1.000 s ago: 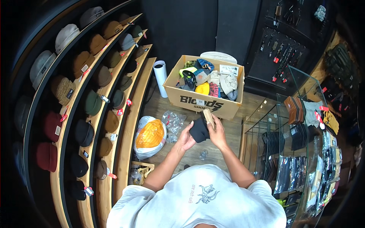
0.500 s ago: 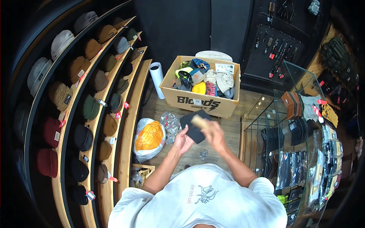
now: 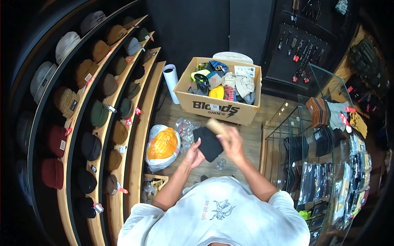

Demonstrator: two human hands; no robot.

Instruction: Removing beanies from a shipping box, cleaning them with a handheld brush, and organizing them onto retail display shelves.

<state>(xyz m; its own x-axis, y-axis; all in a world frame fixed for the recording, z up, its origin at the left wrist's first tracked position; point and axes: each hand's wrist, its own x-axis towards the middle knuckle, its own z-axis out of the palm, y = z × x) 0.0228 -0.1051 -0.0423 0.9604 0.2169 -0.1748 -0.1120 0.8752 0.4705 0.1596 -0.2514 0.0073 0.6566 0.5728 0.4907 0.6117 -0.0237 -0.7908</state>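
A black knit-looking beanie (image 3: 208,143) is held out in front of my chest. My left hand (image 3: 194,154) grips its lower left edge, thumb on top and the fingers beneath. In my right hand (image 3: 232,144) is a tan wooden brush (image 3: 217,127), blurred by motion. It sits over the beanie's upper right part; whether its underside touches the cloth is hidden.
Beyond my hands stands an open cardboard box (image 3: 217,108) full of caps and hats. A white bag with an orange item (image 3: 163,147) and clear plastic wrapping (image 3: 185,130) lie left. Shelves of beanies (image 3: 98,113) line the left; a glass display case (image 3: 303,135) stands right.
The brush has shifted slightly up and right over the beanie, and my right hand has tilted with it. My left hand keeps its hold, with the beanie a little lower.
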